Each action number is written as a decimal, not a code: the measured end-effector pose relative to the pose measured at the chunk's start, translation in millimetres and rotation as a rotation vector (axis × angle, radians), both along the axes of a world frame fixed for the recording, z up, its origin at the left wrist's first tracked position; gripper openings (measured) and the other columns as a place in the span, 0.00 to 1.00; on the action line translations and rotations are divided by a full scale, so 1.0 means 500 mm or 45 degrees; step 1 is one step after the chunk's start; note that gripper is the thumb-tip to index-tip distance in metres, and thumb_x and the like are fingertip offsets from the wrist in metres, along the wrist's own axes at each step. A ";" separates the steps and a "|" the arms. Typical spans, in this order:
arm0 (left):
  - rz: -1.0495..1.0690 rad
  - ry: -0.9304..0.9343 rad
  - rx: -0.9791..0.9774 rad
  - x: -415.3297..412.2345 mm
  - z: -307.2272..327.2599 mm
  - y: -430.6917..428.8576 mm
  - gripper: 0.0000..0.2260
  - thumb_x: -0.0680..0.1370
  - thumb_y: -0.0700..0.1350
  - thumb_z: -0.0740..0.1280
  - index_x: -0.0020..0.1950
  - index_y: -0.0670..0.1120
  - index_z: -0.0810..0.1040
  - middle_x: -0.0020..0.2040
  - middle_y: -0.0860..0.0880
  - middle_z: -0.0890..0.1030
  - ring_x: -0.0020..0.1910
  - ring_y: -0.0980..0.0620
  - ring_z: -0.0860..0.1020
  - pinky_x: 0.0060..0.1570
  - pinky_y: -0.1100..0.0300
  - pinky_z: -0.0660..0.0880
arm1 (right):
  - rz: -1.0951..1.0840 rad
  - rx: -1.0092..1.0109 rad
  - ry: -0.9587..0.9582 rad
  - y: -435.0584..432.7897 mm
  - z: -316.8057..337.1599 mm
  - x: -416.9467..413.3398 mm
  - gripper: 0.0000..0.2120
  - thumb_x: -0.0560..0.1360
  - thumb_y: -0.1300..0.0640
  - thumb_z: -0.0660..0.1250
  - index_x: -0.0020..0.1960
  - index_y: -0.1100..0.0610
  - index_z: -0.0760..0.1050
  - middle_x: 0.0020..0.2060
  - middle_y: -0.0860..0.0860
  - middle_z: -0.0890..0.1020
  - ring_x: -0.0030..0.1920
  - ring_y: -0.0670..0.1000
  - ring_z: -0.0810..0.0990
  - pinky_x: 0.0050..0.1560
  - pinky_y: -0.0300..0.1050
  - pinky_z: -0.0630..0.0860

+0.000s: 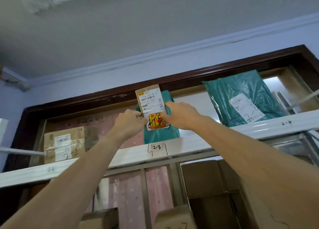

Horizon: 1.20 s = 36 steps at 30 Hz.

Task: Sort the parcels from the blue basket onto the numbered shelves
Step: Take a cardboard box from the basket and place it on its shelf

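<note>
Left hand (131,120), right hand (181,115) bare. Forearms bare along full visible length, one below-left of 2-3 label (156,147), other below-right. Upper arms out of frame.

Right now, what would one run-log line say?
step: shelving | left hand: grips small brown parcel | right hand: grips same parcel | place: above shelf label 2-3, in front of teal bag

A dark brown wooden door frame (189,81) spans the pale lilac wall (86,85) beneath a grey ceiling (155,30); a pink dotted curtain (127,194) hangs inside it.
</note>
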<state>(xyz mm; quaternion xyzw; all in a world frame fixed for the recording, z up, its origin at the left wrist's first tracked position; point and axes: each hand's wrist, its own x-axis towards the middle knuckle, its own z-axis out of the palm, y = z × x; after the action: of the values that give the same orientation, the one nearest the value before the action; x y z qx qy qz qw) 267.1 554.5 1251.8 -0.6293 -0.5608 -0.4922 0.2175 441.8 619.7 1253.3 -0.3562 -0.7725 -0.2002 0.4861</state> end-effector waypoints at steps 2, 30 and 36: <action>0.021 0.050 -0.045 -0.019 0.007 0.044 0.08 0.79 0.50 0.68 0.53 0.50 0.85 0.50 0.52 0.86 0.44 0.51 0.85 0.49 0.50 0.83 | -0.063 -0.039 -0.041 0.028 0.006 -0.015 0.17 0.82 0.42 0.61 0.63 0.52 0.73 0.52 0.52 0.82 0.47 0.52 0.80 0.39 0.45 0.72; 0.020 0.020 -0.200 -0.068 0.001 0.201 0.14 0.78 0.52 0.70 0.61 0.48 0.81 0.55 0.48 0.83 0.47 0.52 0.80 0.44 0.57 0.78 | -0.249 0.090 0.072 0.151 -0.012 -0.056 0.19 0.81 0.41 0.62 0.62 0.55 0.64 0.55 0.53 0.80 0.42 0.51 0.76 0.38 0.45 0.70; 0.014 0.063 -0.028 -0.016 -0.054 0.121 0.20 0.83 0.49 0.63 0.75 0.54 0.69 0.70 0.47 0.77 0.60 0.48 0.76 0.57 0.54 0.70 | -0.091 0.120 0.093 0.120 -0.074 -0.014 0.23 0.80 0.45 0.66 0.65 0.57 0.62 0.58 0.55 0.79 0.43 0.51 0.76 0.39 0.45 0.72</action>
<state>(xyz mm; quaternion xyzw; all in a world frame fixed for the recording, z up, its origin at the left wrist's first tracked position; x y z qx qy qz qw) 259.4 615.0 1224.8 -0.6406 -0.5639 -0.4691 0.2272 434.7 679.9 1216.5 -0.3673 -0.7307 -0.2406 0.5227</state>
